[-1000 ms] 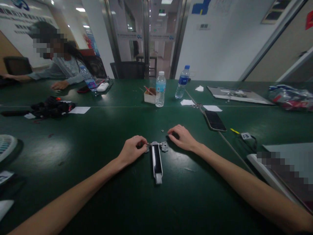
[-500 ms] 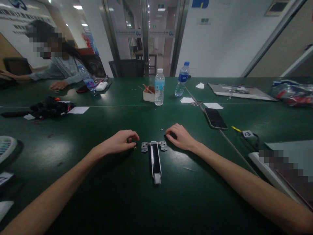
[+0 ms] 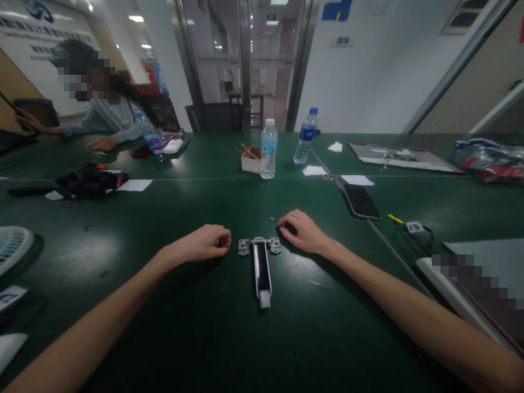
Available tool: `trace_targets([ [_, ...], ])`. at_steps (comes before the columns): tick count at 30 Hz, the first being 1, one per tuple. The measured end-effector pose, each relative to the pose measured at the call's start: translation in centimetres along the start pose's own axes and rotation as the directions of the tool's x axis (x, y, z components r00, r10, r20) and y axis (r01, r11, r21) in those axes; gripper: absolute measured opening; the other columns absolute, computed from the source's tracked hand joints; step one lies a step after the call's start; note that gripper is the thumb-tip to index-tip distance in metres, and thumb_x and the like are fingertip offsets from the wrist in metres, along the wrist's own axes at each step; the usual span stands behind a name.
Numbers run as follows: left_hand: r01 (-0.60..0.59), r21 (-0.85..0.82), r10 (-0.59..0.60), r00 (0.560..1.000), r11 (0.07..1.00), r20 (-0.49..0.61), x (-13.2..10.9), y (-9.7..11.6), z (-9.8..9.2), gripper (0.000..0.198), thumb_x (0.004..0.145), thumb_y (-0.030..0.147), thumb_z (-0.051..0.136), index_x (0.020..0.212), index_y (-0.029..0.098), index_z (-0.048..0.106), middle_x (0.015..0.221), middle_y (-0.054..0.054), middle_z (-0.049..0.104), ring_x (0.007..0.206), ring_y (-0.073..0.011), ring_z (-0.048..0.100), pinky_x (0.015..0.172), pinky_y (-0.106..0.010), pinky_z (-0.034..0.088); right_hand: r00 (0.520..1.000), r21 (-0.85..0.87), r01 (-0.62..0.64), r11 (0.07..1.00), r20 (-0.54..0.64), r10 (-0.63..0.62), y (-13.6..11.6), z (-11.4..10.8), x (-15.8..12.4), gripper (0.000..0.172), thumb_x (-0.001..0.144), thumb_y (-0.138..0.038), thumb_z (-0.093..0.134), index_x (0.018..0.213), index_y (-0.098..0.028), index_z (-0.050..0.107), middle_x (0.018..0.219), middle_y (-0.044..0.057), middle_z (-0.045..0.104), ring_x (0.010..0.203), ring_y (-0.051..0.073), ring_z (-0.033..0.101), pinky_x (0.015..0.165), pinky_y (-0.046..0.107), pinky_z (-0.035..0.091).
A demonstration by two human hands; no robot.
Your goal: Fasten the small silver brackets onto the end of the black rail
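My left hand [image 3: 207, 242] rests on the green table, its fingers closed against the thumb. Whatever they pinch, if anything, is hidden. Just right of it lies a metal hinge-like part [image 3: 262, 267], with two drilled plates [image 3: 275, 245] at the far end and a long black-and-silver arm pointing towards me. My right hand [image 3: 302, 231] lies beyond the right plate, fingers loosely curled in with the tips near the thumb; nothing shows in them. A small ring-shaped metal piece, like a nut [image 3: 272, 219], sits just left of its fingertips.
Farther back stand two water bottles [image 3: 268, 150] and a small box [image 3: 251, 160]. A phone [image 3: 361, 200] and a tagged cable [image 3: 415, 227] lie right. At left are a dark bundle [image 3: 88, 181] and a white vented object [image 3: 14, 248]. Another person [image 3: 114, 112] sits far left.
My left fingers have closed together over the spot where a small metal piece lay under the thumb; that piece is now out of sight. My right hand has stayed in place.
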State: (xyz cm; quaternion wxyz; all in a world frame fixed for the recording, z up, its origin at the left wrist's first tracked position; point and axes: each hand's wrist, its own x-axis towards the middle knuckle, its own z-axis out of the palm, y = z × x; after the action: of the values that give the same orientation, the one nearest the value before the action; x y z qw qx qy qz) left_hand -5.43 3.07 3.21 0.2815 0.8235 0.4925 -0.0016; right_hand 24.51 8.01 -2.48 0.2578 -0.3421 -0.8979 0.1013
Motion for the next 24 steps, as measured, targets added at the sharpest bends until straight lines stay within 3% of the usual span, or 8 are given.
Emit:
trace_targets([
  [5, 0.030, -0.027, -0.030, 1.000, 0.999, -0.005, -0.08, 0.15, 0.05, 0.019, 0.082, 0.031, 0.059, 0.096, 0.019, 0.062, 0.090, -0.004, 0.062, 0.074, -0.0183, 0.057, 0.060, -0.025, 0.043, 1.000, 0.006, 0.008, 1.000, 0.001, -0.008, -0.14, -0.10, 0.03, 0.011, 0.084, -0.019, 0.051, 0.088, -0.017, 0.061, 0.085, 0.007, 0.062, 0.082, 0.020, 0.053, 0.075, 0.034, 0.042],
  [10, -0.032, 0.020, 0.032, 0.999, 0.999, -0.029, 0.03, -0.03, 0.26, 0.012, 0.082, 0.026, 0.059, 0.091, 0.020, 0.065, 0.088, -0.003, 0.062, 0.075, -0.0180, 0.057, 0.064, -0.025, 0.043, 1.000, 0.015, 0.008, 1.000, -0.002, -0.008, 0.04, 0.04, 0.00, 0.012, 0.083, -0.018, 0.051, 0.089, -0.017, 0.061, 0.086, 0.007, 0.062, 0.083, 0.020, 0.053, 0.075, 0.034, 0.043],
  [24, -0.032, 0.065, 0.032, 0.999, 0.997, 0.008, -0.32, 0.42, 0.05, 0.005, 0.083, 0.020, 0.053, 0.086, 0.019, 0.058, 0.089, -0.004, 0.059, 0.076, -0.0182, 0.055, 0.063, -0.025, 0.042, 1.000, 0.020, 0.018, 1.000, -0.008, -0.018, -0.08, 0.00, -0.06, 0.012, 0.083, -0.018, 0.051, 0.089, -0.017, 0.061, 0.087, 0.008, 0.062, 0.083, 0.020, 0.053, 0.076, 0.035, 0.043],
])
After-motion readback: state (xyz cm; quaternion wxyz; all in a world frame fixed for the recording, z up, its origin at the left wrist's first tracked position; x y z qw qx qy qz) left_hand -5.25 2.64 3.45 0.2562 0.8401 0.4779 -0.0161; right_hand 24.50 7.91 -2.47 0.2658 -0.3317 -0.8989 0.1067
